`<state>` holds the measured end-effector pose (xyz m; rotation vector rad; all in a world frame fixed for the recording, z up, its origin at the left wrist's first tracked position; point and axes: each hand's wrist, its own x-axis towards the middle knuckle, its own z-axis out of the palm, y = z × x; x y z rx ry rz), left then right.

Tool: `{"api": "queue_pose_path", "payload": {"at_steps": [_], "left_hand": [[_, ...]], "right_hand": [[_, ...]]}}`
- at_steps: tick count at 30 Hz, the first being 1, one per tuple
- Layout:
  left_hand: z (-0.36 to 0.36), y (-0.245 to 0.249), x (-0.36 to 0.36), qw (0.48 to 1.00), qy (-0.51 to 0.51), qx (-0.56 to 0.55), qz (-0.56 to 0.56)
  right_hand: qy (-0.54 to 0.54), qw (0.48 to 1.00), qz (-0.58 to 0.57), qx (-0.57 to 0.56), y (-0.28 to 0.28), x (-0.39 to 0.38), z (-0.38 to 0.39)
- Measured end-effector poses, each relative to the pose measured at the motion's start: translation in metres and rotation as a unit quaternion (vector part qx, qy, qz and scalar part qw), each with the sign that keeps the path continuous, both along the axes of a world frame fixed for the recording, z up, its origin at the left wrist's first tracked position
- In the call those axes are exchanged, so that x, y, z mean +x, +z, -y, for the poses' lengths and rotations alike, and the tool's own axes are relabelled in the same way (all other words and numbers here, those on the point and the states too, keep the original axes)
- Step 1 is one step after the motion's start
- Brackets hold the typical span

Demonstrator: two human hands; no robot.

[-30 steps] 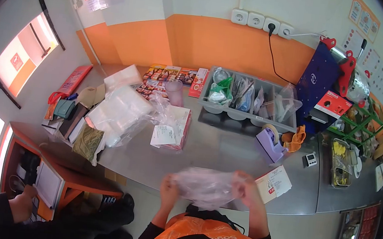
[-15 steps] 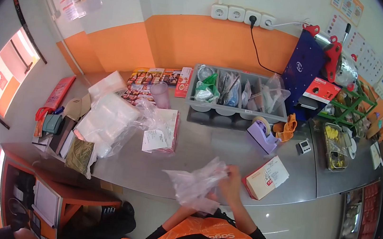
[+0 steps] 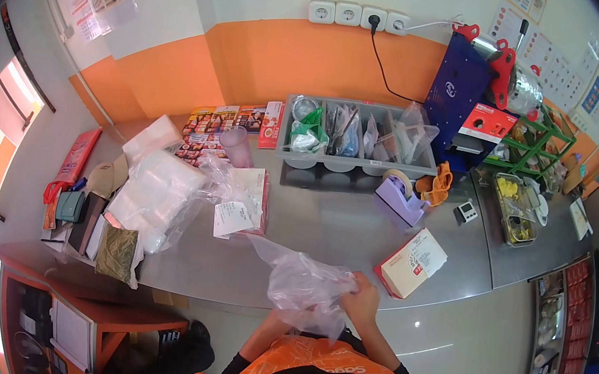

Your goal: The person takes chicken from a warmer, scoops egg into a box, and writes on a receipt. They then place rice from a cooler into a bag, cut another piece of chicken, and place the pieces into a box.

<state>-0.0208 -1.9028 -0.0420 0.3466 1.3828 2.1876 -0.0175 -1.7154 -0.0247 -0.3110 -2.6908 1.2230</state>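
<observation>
A clear plastic bag hangs crumpled in front of me at the counter's near edge. My right hand is closed on its right side, with fingers and thumb pinching the film. My left hand is at the bag's lower left, and its fingers are hidden behind the plastic. To the right of the bag, a paper food box with a receipt on top sits apart from my hands. Another box with a receipt lies farther back on the left, partly under loose plastic.
A stack of plastic bags lies on the left of the steel counter. Behind are a grey divided bin, a purple tape dispenser, a timer and a blue machine. A cup stands near menus.
The bag has spread out and hangs lower, covering more of my left hand. My right hand still grips its edge. The whole view has shifted slightly.
</observation>
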Motion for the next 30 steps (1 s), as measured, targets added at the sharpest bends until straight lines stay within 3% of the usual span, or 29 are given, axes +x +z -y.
{"api": "queue_pose_path", "payload": {"at_steps": [1,4,7,8,10,13,14,16,17,20,21,23,25,27,29,30], "left_hand": [[0.003,0.006,0.01,1.0,-0.017,-0.008,-0.007],[0.007,0.024,0.028,0.999,-0.002,-0.053,-0.002],[0.011,0.024,0.021,0.978,0.136,-0.115,0.105],[0.018,0.021,0.016,0.962,0.184,-0.14,0.143],[0.043,-0.007,0.006,0.924,0.244,-0.293,0.003],[0.056,0.002,0.001,0.809,0.296,-0.486,-0.147],[0.056,0.008,0.001,0.76,0.305,-0.543,-0.184],[0.045,0.006,-0.002,0.825,0.253,-0.46,-0.21],[0.037,0.003,-0.005,0.852,0.229,-0.415,-0.223],[0.019,-0.037,-0.024,0.924,0.114,-0.356,-0.081],[0.009,-0.041,-0.028,0.879,0.181,-0.4,-0.186],[-0.013,-0.051,-0.028,0.742,0.301,-0.467,-0.376],[-0.03,-0.057,-0.044,0.696,0.392,-0.468,-0.379],[-0.037,-0.086,-0.066,0.756,0.434,-0.392,-0.293],[-0.031,-0.127,-0.086,0.884,0.397,-0.223,-0.108],[-0.029,-0.126,-0.086,0.883,0.397,-0.227,-0.11]], "right_hand": [[-0.021,0.998,0.002,0.06,0.007,-0.002,-0.003],[-0.072,0.993,-0.027,0.092,-0.019,-0.01,-0.023],[-0.044,0.992,0.001,-0.116,-0.034,-0.021,-0.05],[0.007,0.993,-0.001,-0.121,-0.033,-0.021,-0.057],[0.11,0.986,-0.001,-0.127,-0.021,-0.019,-0.07],[0.265,0.954,0.139,-0.002,0.028,-0.029,-0.088],[0.252,0.939,0.233,0.006,0.057,-0.037,-0.081],[0.16,0.966,0.0,0.203,0.066,-0.035,-0.048],[0.108,0.942,-0.121,0.295,0.071,-0.036,-0.032],[0.179,0.924,-0.205,0.27,0.086,-0.022,0.015],[0.174,0.934,-0.171,0.26,0.08,-0.025,0.018],[0.167,0.951,-0.098,0.239,0.051,-0.037,0.02],[0.157,0.966,-0.04,0.2,0.009,-0.074,0.002],[0.133,0.965,-0.051,0.22,0.006,-0.094,-0.014],[0.096,0.943,-0.129,0.291,0.025,-0.1,-0.023],[0.1,0.935,-0.178,0.289,0.043,-0.096,-0.021]]}}
